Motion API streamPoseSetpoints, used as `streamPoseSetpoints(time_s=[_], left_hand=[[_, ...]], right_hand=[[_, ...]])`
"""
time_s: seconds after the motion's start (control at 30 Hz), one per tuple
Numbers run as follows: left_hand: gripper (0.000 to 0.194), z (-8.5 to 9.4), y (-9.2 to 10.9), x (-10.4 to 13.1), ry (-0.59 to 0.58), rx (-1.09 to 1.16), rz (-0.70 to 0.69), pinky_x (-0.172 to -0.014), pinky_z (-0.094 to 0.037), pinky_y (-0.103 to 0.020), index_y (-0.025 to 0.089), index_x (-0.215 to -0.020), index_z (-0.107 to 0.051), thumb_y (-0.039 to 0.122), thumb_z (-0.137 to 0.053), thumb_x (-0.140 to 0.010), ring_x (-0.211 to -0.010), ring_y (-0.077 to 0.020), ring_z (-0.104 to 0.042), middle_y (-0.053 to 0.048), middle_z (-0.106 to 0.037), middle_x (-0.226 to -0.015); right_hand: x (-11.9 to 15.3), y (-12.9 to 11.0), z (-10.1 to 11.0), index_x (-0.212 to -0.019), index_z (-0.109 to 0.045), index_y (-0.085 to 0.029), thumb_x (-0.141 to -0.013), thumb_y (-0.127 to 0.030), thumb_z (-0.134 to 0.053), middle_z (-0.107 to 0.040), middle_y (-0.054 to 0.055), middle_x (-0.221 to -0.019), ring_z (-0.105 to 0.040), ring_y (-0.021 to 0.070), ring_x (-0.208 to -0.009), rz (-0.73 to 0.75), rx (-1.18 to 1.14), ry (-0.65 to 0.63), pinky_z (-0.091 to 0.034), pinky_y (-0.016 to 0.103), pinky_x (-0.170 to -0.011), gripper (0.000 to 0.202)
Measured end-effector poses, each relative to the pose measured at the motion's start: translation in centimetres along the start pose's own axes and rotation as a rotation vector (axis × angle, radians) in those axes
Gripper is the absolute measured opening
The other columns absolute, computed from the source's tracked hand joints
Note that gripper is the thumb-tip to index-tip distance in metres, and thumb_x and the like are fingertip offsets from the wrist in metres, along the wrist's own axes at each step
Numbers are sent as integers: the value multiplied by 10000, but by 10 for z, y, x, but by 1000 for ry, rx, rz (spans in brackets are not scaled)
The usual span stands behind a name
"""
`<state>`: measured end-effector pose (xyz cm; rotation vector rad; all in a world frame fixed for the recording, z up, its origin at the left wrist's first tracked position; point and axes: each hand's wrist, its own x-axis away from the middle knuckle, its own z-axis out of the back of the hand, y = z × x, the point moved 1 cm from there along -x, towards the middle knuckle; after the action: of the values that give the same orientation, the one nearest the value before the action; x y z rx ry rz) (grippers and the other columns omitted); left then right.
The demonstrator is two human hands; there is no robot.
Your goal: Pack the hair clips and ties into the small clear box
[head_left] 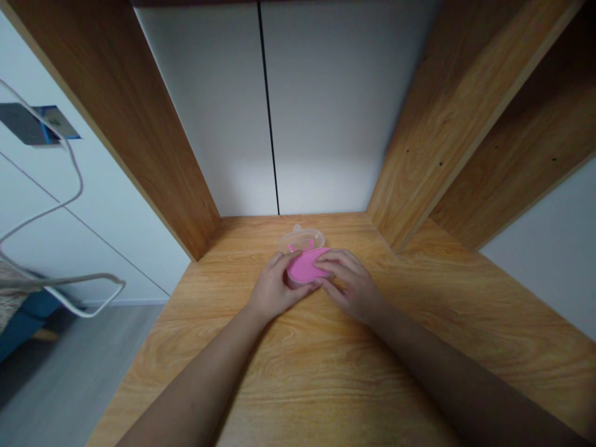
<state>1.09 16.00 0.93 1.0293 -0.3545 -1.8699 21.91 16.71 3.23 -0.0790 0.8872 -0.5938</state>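
Between my hands is a small oval container with a flat pink top (306, 267) and a paler side below it. My left hand (274, 287) wraps round its left side, thumb and fingers closed on the rim. At the right end, the fingers of my right hand (350, 282) press on the pink top, with the thumb low against the side. Just behind it on the wooden surface lies a clear plastic oval lid (302, 238) with a small tab and pink parts on it. My hands partly hide the container's ends.
The wooden desktop (298, 372) meets a white back panel (321, 124) with a dark seam. Wooden uprights stand at left (162, 136) and right (447, 143). A white cable (77, 180) hangs at the left, before a wall socket (41, 124).
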Motion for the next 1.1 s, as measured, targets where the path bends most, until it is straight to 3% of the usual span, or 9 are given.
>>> streamPoseSetpoints(time_s=[0.07,0.17,0.27,0.47,0.63,0.73,0.83,0.97,1.1], left_hand=[[671,3,-4,-1,-22,2,-1,-960,-533,-425,213,-1332,-589,474,-810,-754,-1073,-266,-641,-106,-652,-1163],[699,5,-9,-1,-60,5,-32,-989,-522,-444,210,-1390,-547,456,-788,-781,-1118,-277,-633,-120,-643,-1209],[717,6,-9,1,-76,-22,-43,-1015,-509,-463,201,-1457,-478,437,-736,-830,-1162,-290,-619,-138,-629,-1253],[845,4,-1,4,-110,-81,-10,-1083,-455,-509,162,-1558,-302,474,-682,-870,-1275,-330,-556,-195,-550,-1404],[619,-2,-3,6,-78,-23,46,-1109,-434,-488,170,-1554,-326,432,-461,-1009,-1296,-292,-554,-175,-562,-1415],[581,-4,-6,5,-54,8,70,-1120,-431,-462,159,-1537,-365,424,-426,-1024,-1291,-273,-561,-166,-584,-1391],[571,-3,-8,4,-56,18,75,-1135,-415,-463,163,-1524,-391,432,-432,-1022,-1312,-275,-545,-163,-577,-1407],[566,-1,-8,4,-82,12,74,-1112,-431,-466,177,-1544,-350,411,-404,-1032,-1278,-276,-566,-155,-600,-1378],[580,-1,-5,5,-87,-24,71,-1091,-440,-480,171,-1566,-292,396,-383,-1039,-1248,-281,-573,-163,-609,-1345]], right_hand=[[1,12,5,-1383,-565,-242,-911,-337,-676,-623,132,-1335,-565,286,-1260,-33,47,-40,-482,520,-1057,493],[4,26,6,-1531,-403,-227,-931,-396,-645,-497,159,-1511,-456,299,-1408,-41,52,-213,-420,539,-1144,669],[8,33,2,-1558,-358,-219,-977,-366,-575,-437,156,-1560,-416,286,-1446,-50,49,-301,-392,535,-1175,637],[10,30,-7,-1556,-355,-185,-1014,-316,-504,-364,161,-1593,-295,280,-1504,-20,153,-325,-323,554,-1211,577],[10,27,-6,-1552,-363,-231,-1017,-285,-490,-367,135,-1597,-287,282,-1507,-28,219,-339,-325,583,-1192,552],[9,29,-3,-1557,-351,-255,-1023,-316,-475,-360,121,-1605,-288,270,-1509,-34,149,-354,-307,583,-1198,551],[8,36,1,-1559,-347,-245,-1033,-283,-409,-419,108,-1580,-369,243,-1475,-120,87,-234,-340,534,-1196,531],[9,52,10,-1398,-557,-176,-985,-212,-417,-650,134,-1325,-584,282,-1243,-378,224,41,-452,518,-1076,438],[15,68,14,-1141,-729,-176,-909,-202,-511,-711,122,-1029,-632,301,-1019,-540,443,-18,-488,492,-941,319]])
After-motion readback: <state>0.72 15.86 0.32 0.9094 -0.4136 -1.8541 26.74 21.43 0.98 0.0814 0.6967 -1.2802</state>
